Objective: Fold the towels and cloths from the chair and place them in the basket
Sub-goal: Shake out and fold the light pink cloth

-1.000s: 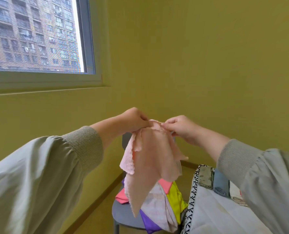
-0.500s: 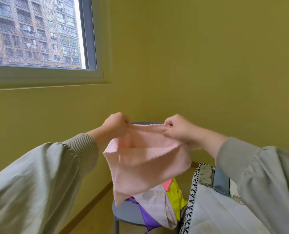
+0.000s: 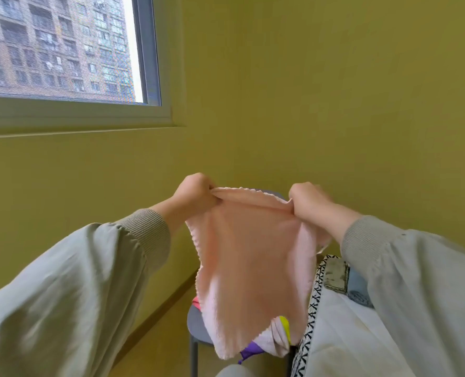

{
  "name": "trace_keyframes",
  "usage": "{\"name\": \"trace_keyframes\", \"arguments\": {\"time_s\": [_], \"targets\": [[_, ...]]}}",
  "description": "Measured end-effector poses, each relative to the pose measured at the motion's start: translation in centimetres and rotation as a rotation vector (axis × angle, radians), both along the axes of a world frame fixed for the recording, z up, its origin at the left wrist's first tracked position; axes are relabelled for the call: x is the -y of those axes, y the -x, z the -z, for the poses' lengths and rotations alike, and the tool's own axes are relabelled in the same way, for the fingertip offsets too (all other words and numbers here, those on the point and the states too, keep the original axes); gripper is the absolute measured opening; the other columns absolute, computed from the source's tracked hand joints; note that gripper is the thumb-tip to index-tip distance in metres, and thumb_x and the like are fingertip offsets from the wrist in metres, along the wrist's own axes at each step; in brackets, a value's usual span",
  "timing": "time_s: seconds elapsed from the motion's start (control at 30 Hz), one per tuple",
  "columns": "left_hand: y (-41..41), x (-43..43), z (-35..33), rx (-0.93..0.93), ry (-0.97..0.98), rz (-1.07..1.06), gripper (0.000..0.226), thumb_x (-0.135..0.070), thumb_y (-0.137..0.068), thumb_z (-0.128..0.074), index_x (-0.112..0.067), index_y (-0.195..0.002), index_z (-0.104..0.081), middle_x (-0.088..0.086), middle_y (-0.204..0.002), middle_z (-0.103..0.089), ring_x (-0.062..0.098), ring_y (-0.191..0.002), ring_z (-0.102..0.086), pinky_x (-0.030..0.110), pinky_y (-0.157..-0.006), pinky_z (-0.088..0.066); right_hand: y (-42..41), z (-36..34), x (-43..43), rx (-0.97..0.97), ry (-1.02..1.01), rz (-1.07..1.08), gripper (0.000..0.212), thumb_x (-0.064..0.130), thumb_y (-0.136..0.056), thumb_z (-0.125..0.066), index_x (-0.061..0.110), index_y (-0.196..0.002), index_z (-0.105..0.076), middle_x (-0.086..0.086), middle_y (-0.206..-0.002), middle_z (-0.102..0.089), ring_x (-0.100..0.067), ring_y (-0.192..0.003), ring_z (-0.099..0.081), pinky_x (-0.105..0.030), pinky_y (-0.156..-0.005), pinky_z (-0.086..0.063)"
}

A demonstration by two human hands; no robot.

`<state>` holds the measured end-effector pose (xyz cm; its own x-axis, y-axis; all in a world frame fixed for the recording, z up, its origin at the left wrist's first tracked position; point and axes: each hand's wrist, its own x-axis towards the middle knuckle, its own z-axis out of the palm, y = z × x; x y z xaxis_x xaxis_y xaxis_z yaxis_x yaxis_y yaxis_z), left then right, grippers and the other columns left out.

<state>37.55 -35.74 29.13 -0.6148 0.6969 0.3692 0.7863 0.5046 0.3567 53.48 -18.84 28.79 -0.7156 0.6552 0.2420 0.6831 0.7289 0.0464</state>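
A pink cloth [image 3: 253,265] hangs in the air above the chair [image 3: 197,326], held by its top edge and draping straight down, its long axis running top to bottom and its lower corner reaching in front of the seat. The left hand [image 3: 196,193] pinches the upper left corner and the right hand [image 3: 307,201] pinches the upper right, fingers pressed together on the fabric, the edge between them stretched almost level; both hands sit equally near, so the fold likely turns on bringing one corner across to the other. On the seat behind the hanging cloth, a pile of remaining cloths [image 3: 277,338] shows white, yellow, purple and a sliver of red; their exact number cannot be told. To the right, a basket [image 3: 314,303] with black-and-white patterned trim holds at least two rolled or folded cloths [image 3: 334,276], grey-green and blue, partly hidden by the sleeve [image 3: 416,281].
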Motion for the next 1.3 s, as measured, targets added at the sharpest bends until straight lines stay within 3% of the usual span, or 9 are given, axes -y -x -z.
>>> {"name": "trace_keyframes", "arguments": {"time_s": [0.17,0.33,0.43,0.53,0.6,0.77,0.97,1.13,1.3], "targets": [[1.6,0.3,0.0,0.130,-0.123,-0.146,0.018,-0.010,-0.083,-0.051,-0.005,-0.076,-0.067,0.005,-0.068,-0.056,0.024,-0.065,-0.049,0.026,-0.053,-0.037,-0.8,1.4,-2.2,-0.093,0.060,0.089,0.020,-0.002,-0.085,-0.043,0.010,-0.075,-0.055,-0.009,-0.082,-0.058,-0.027,-0.072,-0.051,-0.030,-0.063,-0.042],[1.7,0.1,1.1,0.135,0.078,-0.158,0.020,-0.015,-0.090,-0.044,-0.006,-0.083,-0.061,0.004,-0.072,-0.053,0.020,-0.063,-0.047,0.027,-0.058,-0.037,-0.5,0.8,-3.3,-0.380,0.590,0.042,0.022,0.001,-0.086,-0.041,0.000,-0.076,-0.060,-0.011,-0.079,-0.056,-0.024,-0.069,-0.050,-0.027,-0.052,-0.036],[2.5,0.7,1.6,0.153,0.044,-0.223,0.015,-0.014,-0.088,-0.050,-0.009,-0.082,-0.062,0.006,-0.080,-0.058,0.024,-0.070,-0.052,0.028,-0.063,-0.041,-1.1,0.4,-3.2,-0.323,0.621,0.093,0.010,0.009,-0.090,-0.051,0.006,-0.083,-0.058,-0.012,-0.083,-0.060,-0.024,-0.072,-0.057,-0.027,-0.057,-0.042],[2.9,1.3,2.2,0.139,0.124,-0.257,0.018,-0.014,-0.089,-0.046,-0.012,-0.087,-0.064,0.005,-0.086,-0.059,0.025,-0.078,-0.052,0.028,-0.067,-0.041,-1.9,0.2,-2.6,-0.276,1.000,0.016,0.018,0.023,-0.096,-0.053,0.007,-0.092,-0.058,-0.006,-0.074,-0.066,-0.020,-0.065,-0.062,-0.027,-0.059,-0.047],[2.3,1.0,2.8,0.169,0.102,-0.224,0.022,-0.015,-0.094,-0.043,-0.010,-0.085,-0.062,0.006,-0.083,-0.059,0.026,-0.080,-0.051,0.028,-0.068,-0.040,-2.0,-0.3,-1.7,-0.331,1.215,-0.083,0.023,0.023,-0.100,-0.045,0.008,-0.090,-0.059,-0.003,-0.068,-0.068,-0.015,-0.060,-0.065,-0.026,-0.055,-0.049],[0.3,0.1,3.6,0.050,-0.016,-0.051,0.027,-0.013,-0.092,-0.046,-0.015,-0.108,-0.068,0.002,-0.108,-0.064,0.023,-0.093,-0.058,0.026,-0.072,-0.044,0.6,-1.0,-0.6,-0.588,1.346,-0.061,0.023,0.017,-0.093,-0.044,0.016,-0.076,-0.060,-0.005,-0.076,-0.060,-0.020,-0.071,-0.057,-0.030,-0.064,-0.046],[-3.1,0.2,2.2,0.510,-0.249,0.304,0.028,-0.028,-0.095,-0.054,-0.008,-0.089,-0.072,0.008,-0.088,-0.071,0.011,-0.074,-0.060,0.022,-0.064,-0.048,1.6,-1.8,1.4,-0.853,1.501,0.042,0.021,0.011,-0.090,-0.032,0.010,-0.091,-0.053,-0.011,-0.079,-0.058,-0.026,-0.068,-0.059,-0.027,-0.048,-0.052],[-4.2,0.2,2.2,0.329,-0.341,0.355,0.015,-0.035,-0.081,-0.073,-0.021,-0.085,-0.071,-0.012,-0.079,-0.066,0.001,-0.071,-0.058,0.019,-0.068,-0.047,1.9,-2.2,2.7,-0.942,1.578,0.056,0.023,0.014,-0.093,-0.031,0.003,-0.097,-0.050,-0.017,-0.092,-0.060,-0.031,-0.081,-0.062,-0.043,-0.066,-0.054],[-4.7,0.2,3.1,-0.083,-0.370,0.444,0.049,-0.048,-0.064,-0.082,-0.019,-0.101,-0.069,-0.010,-0.094,-0.055,0.006,-0.089,-0.051,0.023,-0.080,-0.042,1.7,-2.5,3.0,-1.011,1.567,0.126,0.026,0.017,-0.094,-0.031,0.002,-0.092,-0.052,-0.015,-0.087,-0.062,-0.028,-0.080,-0.061,-0.038,-0.075,-0.053]]}}
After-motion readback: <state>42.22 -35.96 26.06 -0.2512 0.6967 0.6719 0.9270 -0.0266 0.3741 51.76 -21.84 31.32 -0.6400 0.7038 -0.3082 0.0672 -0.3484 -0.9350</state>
